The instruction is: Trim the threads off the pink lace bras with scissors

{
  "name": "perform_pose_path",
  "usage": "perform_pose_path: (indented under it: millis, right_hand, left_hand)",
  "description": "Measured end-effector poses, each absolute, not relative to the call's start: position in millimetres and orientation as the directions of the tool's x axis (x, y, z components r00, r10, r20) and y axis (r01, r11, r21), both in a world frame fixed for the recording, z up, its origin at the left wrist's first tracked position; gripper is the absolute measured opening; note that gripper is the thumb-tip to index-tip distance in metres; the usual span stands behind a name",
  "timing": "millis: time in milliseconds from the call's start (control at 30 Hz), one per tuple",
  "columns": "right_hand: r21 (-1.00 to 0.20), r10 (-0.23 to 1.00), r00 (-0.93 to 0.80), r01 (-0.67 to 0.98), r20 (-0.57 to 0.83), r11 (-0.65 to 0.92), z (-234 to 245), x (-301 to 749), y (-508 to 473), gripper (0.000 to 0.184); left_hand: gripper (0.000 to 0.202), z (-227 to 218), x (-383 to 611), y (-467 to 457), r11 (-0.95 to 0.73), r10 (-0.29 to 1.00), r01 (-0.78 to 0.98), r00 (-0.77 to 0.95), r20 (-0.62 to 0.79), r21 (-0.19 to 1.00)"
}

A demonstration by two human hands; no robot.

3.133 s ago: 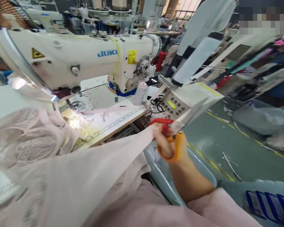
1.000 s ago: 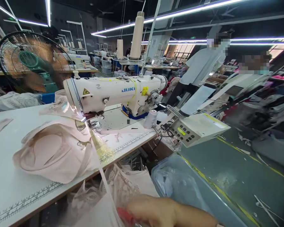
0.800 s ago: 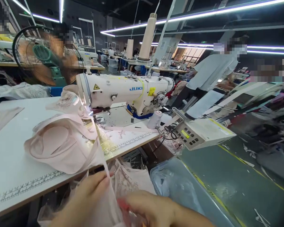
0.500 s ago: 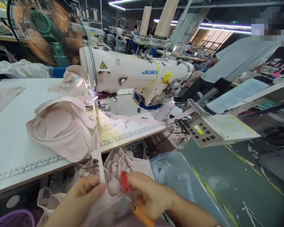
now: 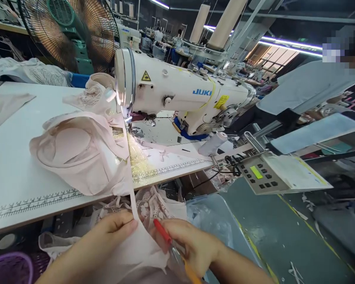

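We pinch strip (image 5: 132, 195) in left hand (image 5: 115, 230), thumb against forefinger, in front of table (image 5: 12, 157); strip runs up to machine (image 5: 165, 81). Our right hand (image 5: 193, 242), fingers curled round scissors (image 5: 163, 232), is near cloth (image 5: 133, 252).

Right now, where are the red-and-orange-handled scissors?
Head view, bottom centre: the scissors are in the right hand, beside the pale pink fabric.

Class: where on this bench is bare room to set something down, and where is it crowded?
Bare: white tabletop left of the cupped garment, between the flat fabric piece and printed ruler. Crowded: around the sewing machine; past the tabletop's front, where left hand, strip, right hand and scissors gather.
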State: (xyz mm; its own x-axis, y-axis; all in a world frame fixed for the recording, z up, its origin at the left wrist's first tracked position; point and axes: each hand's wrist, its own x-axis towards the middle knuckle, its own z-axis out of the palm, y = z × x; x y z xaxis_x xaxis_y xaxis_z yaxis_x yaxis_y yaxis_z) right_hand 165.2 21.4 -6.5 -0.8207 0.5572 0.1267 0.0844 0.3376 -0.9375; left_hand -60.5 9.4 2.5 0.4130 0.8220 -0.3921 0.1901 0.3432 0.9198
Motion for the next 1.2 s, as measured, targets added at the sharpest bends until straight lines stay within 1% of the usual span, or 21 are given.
perform_pose_path:
  millis: [33,100,167,200,300,333,400,500,667,767,833,900,967,1067,1133,1200]
  right_hand:
    - [-0.932,0.558,-0.826,0.131,0.085,0.337,-3,168,25,0.027]
    - [-0.909,0.543,-0.84,0.231,-0.006,0.348,4,174,37,0.039]
    - [-0.868,0.483,-0.867,0.327,-0.119,0.373,12,180,56,0.053]
    - [-0.841,0.442,-0.877,0.378,-0.19,0.388,16,183,67,0.056]
    - [-0.719,0.304,-0.853,0.521,-0.424,0.46,27,184,100,0.058]
    - [-0.674,0.272,-0.832,0.552,-0.484,0.492,30,181,109,0.058]
    - [-0.595,0.234,-0.792,0.586,-0.564,0.55,35,174,121,0.056]
    - [-0.555,0.195,-0.765,0.593,-0.613,0.583,41,160,128,0.054]
    - [-0.541,0.195,-0.763,0.591,-0.616,0.599,49,147,129,0.052]
    - [-0.571,0.219,-0.764,0.61,-0.606,0.548,50,146,130,0.051]
    - [-0.597,0.265,-0.761,0.636,-0.593,0.49,49,149,130,0.05]
    - [-0.628,0.314,-0.757,0.652,-0.573,0.425,45,154,129,0.05]
    - [-0.678,0.368,-0.769,0.637,-0.523,0.366,39,158,125,0.051]
    - [-0.805,0.492,-0.799,0.521,-0.345,0.282,27,161,113,0.054]
    - [-0.907,0.559,-0.799,0.38,-0.222,0.184,17,159,101,0.052]
    - [-0.975,0.581,-0.801,0.218,-0.147,0.054,5,154,86,0.048]
  left_hand:
    - [0.038,3,-60,10,0.325,0.831,0.193,0.409,-0.377,0.926]
    - [0.038,2,-60,9,0.298,0.852,0.197,0.387,-0.353,0.934]
    - [0.038,0,-60,8,0.294,0.865,0.19,0.364,-0.345,0.937]
    - [0.038,-1,-61,7,0.299,0.867,0.18,0.359,-0.346,0.937]
    - [0.037,-5,-62,6,0.33,0.862,0.137,0.358,-0.357,0.934]
    - [0.036,-5,-62,6,0.336,0.862,0.125,0.359,-0.358,0.934]
    - [0.036,-5,-62,6,0.342,0.864,0.113,0.354,-0.359,0.933]
    - [0.035,-3,-61,6,0.344,0.87,0.101,0.339,-0.357,0.934]
    - [0.034,-4,-61,4,0.348,0.875,0.073,0.331,-0.352,0.934]
    - [0.034,-5,-63,5,0.342,0.875,0.107,0.326,-0.358,0.934]
    - [0.035,-5,-66,6,0.286,0.89,0.157,0.323,-0.322,0.945]
    - [0.037,-3,-68,8,0.189,0.91,0.226,0.326,-0.257,0.956]
    - [0.038,0,-69,7,0.089,0.92,0.287,0.344,-0.189,0.954]
    - [0.037,6,-63,3,-0.022,0.94,0.346,0.326,-0.098,0.938]
    - [0.037,10,-55,-1,-0.101,0.964,0.367,0.266,-0.001,0.925]
    - [0.034,12,-47,-4,-0.185,0.972,0.38,0.205,0.113,0.906]
